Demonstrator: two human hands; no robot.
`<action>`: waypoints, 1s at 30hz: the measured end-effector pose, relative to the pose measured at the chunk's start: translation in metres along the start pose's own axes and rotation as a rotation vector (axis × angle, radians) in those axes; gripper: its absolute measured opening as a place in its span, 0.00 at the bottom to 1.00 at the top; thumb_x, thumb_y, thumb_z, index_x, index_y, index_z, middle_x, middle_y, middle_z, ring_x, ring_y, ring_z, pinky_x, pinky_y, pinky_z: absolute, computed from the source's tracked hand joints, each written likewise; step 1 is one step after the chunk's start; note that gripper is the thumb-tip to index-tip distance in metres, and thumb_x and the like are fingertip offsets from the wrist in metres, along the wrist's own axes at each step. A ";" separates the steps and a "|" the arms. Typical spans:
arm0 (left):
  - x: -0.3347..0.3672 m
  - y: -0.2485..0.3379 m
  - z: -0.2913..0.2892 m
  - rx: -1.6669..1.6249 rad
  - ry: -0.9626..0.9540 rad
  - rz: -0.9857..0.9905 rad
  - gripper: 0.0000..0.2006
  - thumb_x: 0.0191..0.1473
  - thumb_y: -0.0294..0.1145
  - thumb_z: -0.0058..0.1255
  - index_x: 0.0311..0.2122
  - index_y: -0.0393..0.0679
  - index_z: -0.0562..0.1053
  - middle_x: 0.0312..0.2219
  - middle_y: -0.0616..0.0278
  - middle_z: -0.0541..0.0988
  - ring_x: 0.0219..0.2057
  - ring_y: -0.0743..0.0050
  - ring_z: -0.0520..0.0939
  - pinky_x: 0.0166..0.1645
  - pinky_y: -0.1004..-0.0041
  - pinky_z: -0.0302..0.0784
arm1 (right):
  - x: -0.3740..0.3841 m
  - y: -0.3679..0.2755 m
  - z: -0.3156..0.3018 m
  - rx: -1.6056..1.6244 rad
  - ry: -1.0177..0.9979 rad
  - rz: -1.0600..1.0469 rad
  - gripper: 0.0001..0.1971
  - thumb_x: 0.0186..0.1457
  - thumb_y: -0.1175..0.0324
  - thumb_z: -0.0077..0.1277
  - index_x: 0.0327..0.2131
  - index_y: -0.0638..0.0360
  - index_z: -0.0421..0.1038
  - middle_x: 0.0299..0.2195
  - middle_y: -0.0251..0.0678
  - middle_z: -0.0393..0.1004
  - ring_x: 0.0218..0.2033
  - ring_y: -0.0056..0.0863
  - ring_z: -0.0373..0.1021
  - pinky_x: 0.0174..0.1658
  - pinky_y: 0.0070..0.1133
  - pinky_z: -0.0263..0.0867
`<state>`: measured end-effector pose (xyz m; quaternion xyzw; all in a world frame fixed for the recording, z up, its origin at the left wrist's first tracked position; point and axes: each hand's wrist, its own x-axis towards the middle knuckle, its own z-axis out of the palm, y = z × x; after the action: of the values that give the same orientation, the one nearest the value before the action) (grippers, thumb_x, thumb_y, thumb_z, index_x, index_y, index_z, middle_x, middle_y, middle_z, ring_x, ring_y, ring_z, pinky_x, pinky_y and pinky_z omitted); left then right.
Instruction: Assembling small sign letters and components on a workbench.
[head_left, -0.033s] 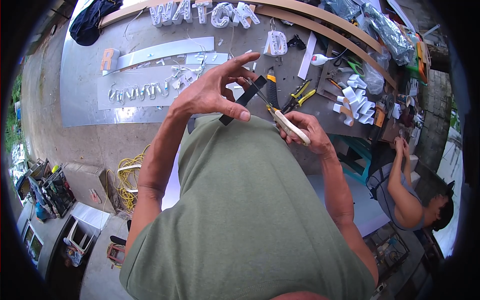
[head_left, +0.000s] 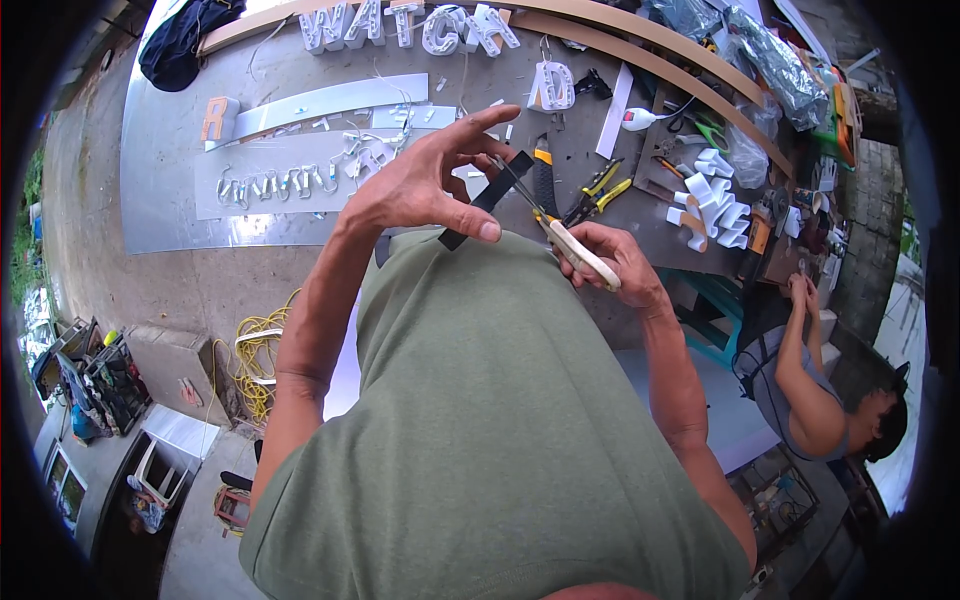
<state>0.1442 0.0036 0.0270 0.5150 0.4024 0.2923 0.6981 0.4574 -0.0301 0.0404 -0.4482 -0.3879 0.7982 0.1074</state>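
While the left hand (head_left: 425, 185) is pinching a flat black strip (head_left: 487, 198) between thumb and fingertips, the right hand (head_left: 612, 262) is gripping the pale handles of a pair of scissors (head_left: 555, 228), fingers wrapped tight around them. Their thin blades are reaching up to the strip's upper end and appear to be touching it, though how far apart they are standing is too small to tell. Both hands are working just above the near edge of a grey metal worktable (head_left: 160, 200), close to the green shirt. White channel letters (head_left: 400, 25) are lying along the far side, and yellow-handled pliers (head_left: 598, 190) are resting just beyond the scissors. Another person (head_left: 820, 400) is working at the right.
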 end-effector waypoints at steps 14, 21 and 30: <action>0.000 0.001 0.002 -0.024 0.006 -0.018 0.64 0.25 0.50 0.79 0.69 0.45 0.55 0.50 0.49 0.74 0.49 0.60 0.75 0.44 0.68 0.78 | 0.002 0.011 -0.001 -0.038 0.007 -0.057 0.26 0.49 0.59 0.56 0.47 0.70 0.70 0.30 0.30 0.72 0.29 0.15 0.67 0.36 0.16 0.68; 0.000 0.003 0.004 -0.040 -0.002 -0.030 0.64 0.25 0.50 0.79 0.69 0.44 0.55 0.50 0.50 0.74 0.50 0.60 0.75 0.43 0.69 0.78 | 0.003 0.013 0.000 -0.021 0.028 -0.056 0.22 0.52 0.62 0.57 0.46 0.69 0.71 0.29 0.30 0.73 0.29 0.15 0.68 0.36 0.17 0.69; 0.001 0.003 0.004 -0.064 -0.041 -0.022 0.65 0.25 0.49 0.78 0.70 0.42 0.53 0.53 0.47 0.73 0.49 0.60 0.76 0.42 0.69 0.81 | -0.001 0.016 -0.004 -0.152 0.045 -0.005 0.14 0.59 0.69 0.55 0.46 0.67 0.73 0.32 0.30 0.75 0.30 0.15 0.69 0.36 0.18 0.69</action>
<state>0.1483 0.0036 0.0302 0.4938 0.3839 0.2869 0.7256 0.4640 -0.0396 0.0285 -0.4721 -0.4460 0.7558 0.0836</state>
